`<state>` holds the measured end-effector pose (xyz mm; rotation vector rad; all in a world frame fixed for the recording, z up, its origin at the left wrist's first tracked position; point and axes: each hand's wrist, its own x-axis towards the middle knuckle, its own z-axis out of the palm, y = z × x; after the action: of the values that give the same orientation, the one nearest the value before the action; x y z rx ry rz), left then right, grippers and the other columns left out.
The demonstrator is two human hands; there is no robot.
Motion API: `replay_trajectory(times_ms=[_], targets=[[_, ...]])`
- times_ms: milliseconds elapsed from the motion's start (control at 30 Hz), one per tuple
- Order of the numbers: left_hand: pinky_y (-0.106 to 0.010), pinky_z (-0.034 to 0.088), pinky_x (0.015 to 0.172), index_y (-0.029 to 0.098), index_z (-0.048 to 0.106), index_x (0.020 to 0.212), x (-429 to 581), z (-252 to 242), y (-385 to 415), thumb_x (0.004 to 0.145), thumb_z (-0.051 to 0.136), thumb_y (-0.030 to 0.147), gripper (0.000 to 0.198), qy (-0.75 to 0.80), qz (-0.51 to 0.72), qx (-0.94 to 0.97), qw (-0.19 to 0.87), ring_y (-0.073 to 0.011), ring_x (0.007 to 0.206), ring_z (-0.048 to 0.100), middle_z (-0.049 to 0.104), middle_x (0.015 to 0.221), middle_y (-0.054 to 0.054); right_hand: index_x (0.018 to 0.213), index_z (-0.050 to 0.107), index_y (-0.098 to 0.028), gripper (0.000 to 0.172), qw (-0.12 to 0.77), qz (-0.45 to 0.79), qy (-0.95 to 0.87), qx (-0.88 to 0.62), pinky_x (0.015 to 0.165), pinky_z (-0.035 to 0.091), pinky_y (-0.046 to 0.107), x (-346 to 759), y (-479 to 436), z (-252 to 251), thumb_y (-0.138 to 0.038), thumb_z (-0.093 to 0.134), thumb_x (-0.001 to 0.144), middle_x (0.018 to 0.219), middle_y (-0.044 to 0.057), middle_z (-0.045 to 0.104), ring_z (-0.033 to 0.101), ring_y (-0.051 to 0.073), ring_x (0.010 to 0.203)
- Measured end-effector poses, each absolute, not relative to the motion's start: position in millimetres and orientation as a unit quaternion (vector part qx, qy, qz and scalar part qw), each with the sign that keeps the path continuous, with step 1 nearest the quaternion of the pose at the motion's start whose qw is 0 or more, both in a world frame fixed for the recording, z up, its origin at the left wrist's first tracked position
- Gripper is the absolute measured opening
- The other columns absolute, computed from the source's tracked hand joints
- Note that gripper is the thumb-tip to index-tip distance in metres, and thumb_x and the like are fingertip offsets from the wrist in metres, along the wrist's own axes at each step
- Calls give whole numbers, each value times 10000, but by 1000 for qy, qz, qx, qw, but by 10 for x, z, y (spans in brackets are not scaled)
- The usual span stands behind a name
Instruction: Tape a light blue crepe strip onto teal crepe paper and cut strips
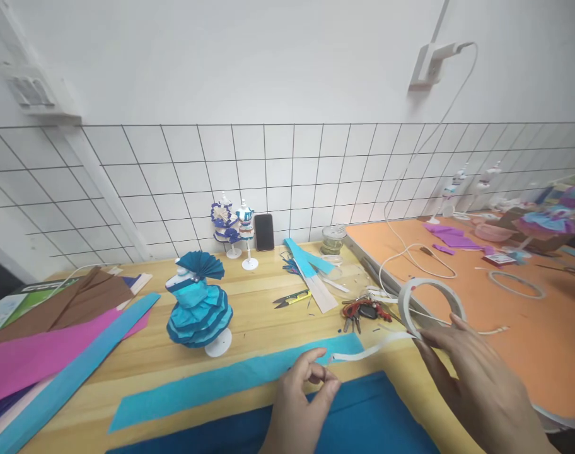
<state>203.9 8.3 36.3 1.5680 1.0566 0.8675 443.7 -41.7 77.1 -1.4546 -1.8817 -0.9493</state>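
Dark blue paper lay closest, spread over the near edge of the wooden tabletop, with the left hand resting on it. Its fingers were curled in, thumb and forefinger pinched shut on the loose end of a white tape strip. That strip ran up and to the right to the tape roll, which stood on edge where the wood met an orange mat. The right hand lay against the roll from below, its fingers stretched out and barely bent, the tips touching the lower rim. Whether they gripped the roll could not be told.

Just beyond the left hand a light blue paper strip lay flat, its right end under the tape strip. Past it sat a bunch of keys and yellow-handled snips. A tiered blue paper dress stood upright on a white stand to the left, and pink paper and brown paper were stacked at the far left. Against the tiled wall stood two small dress forms, a dark phone leaning upright and a glass jar. A white cable trailed over the mat.
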Motion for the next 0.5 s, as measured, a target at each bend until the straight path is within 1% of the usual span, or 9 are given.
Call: replay_trajectory(times_ms=[67, 167, 300, 400, 500], targets=[[-292, 476, 792, 221, 602, 1049, 1939, 313, 76, 785, 547, 251, 271, 455, 361, 685, 439, -173, 803, 633, 696, 803, -26, 883, 551, -141, 131, 290, -352, -711, -536, 900, 438, 478, 4415, -420, 723, -265, 506, 876, 788, 84, 637, 621, 204, 728], [-265, 495, 733, 250, 591, 1080, 1796, 266, 74, 821, 518, 248, 270, 438, 388, 750, 309, -170, 779, 648, 708, 791, -16, 885, 544, -145, 93, 293, -339, -729, -518, 893, 441, 484, 4340, -416, 690, -233, 530, 860, 777, 73, 633, 622, 200, 713], [-284, 503, 637, 206, 550, 1130, 1629, 297, 109, 863, 443, 207, 288, 353, 422, 830, 92, -173, 646, 638, 687, 686, -26, 908, 539, -154, 96, 294, -322, -744, -506, 940, 404, 526, 4202, -390, 669, -194, 572, 827, 774, 50, 633, 632, 206, 732], [-299, 493, 603, 172, 567, 1044, 1479, 366, 113, 864, 402, 146, 245, 331, 423, 843, -26, -162, 549, 608, 645, 594, -17, 915, 531, -187, 97, 300, -307, -747, -508, 942, 404, 512, 4134, -404, 655, -245, 552, 840, 770, 29, 639, 637, 200, 714], [-283, 492, 621, 202, 592, 880, 1281, 425, 14, 837, 439, 92, 193, 304, 439, 840, -93, -140, 537, 623, 644, 570, 1, 906, 526, -208, 137, 302, -279, -739, -533, 908, 408, 490, 4113, -475, 684, -335, 494, 866, 783, 43, 646, 625, 219, 726]])
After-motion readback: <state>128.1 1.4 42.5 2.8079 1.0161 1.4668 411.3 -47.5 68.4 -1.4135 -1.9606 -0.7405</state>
